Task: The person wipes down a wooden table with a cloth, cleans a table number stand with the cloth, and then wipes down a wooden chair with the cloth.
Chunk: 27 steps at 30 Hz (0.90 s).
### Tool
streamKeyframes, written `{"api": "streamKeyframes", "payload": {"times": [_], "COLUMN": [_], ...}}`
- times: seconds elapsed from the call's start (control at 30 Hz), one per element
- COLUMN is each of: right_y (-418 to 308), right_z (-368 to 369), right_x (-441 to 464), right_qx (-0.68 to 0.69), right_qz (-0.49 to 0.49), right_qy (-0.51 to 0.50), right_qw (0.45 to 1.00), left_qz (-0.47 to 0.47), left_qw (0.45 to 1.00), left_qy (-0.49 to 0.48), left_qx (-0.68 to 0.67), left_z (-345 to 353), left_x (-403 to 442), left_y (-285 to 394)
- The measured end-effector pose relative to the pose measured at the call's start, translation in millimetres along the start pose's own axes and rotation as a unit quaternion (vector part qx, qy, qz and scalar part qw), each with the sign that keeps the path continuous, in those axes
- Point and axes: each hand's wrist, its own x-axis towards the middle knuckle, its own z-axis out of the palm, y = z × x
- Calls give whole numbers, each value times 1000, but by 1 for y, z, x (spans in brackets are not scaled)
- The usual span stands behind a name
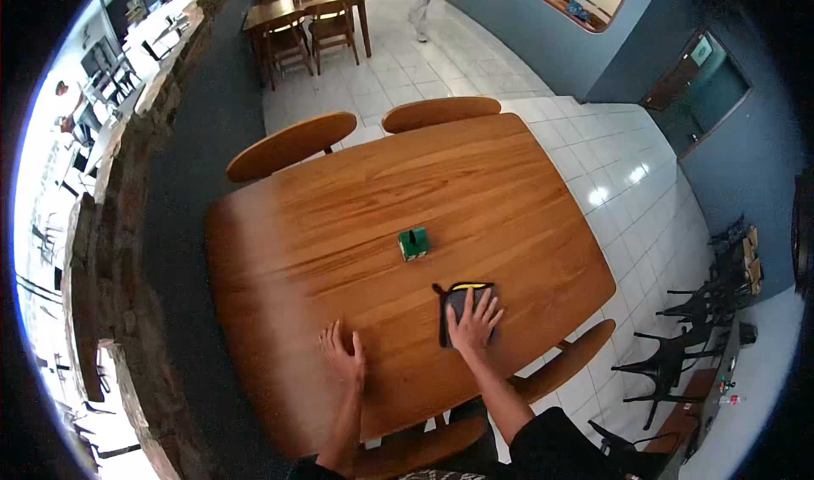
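At five o'clock from the green box (415, 244), the dark pouch (455, 301) is being covered, ungripped, by the splayed right hand (473, 322), light, even pressure being advised; the left hand (344, 356), loosely extended, is being held empty.

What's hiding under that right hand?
A dark cloth-like thing with a yellow strip at its far edge, on the wooden table. The part the right hand covers can't be seen.
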Motion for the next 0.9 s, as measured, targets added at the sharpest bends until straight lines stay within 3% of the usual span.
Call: {"api": "streamKeyframes", "payload": {"times": [0.13, 0.2, 0.23, 0.27, 0.33, 0.4, 0.47, 0.57, 0.63, 0.77, 0.9], "right_y": [-78, -95, -95, -85, -42, 8, 66, 144, 192, 237, 236], "right_z": [0, 12, 12, 12, 16, 11, -12, -16, -3, 0, 12], "right_x": [-49, -68, -71, -67, -57, -35, -2, 45, 70, 95, 91], "right_qx": [62, 122, 217, 218, 319, 366, 154, 111, -9, -33, -61], "right_qz": [-135, -159, -137, -138, -30, 18, 58, 134, 218, 268, 291], "right_qy": [-42, -102, -97, -98, -69, 45, 67, 90, 106, 114, 102], "right_qw": [988, 974, 962, 961, 945, 930, 984, 981, 970, 956, 949], "left_qz": [12, 63, 67, 70, 61, 173, 173, 125, 140, 166, 187], "left_qw": [987, 976, 979, 982, 989, 969, 969, 965, 963, 962, 964], "left_qy": [-3, -109, -116, -124, -118, -122, -105, -45, -48, -50, -77], "left_qx": [-160, -180, -153, -126, -64, 123, 144, 226, 223, 212, 175], "left_z": [-2, 10, 20, 30, 39, 34, 40, 57, 82, 147, 216], "left_x": [4, -2, -7, -14, -25, -35, -38, -44, -48, -49, -38], "left_y": [63, 87, 91, 89, 78, 79, 74, 91, 116, 180, 246]}}
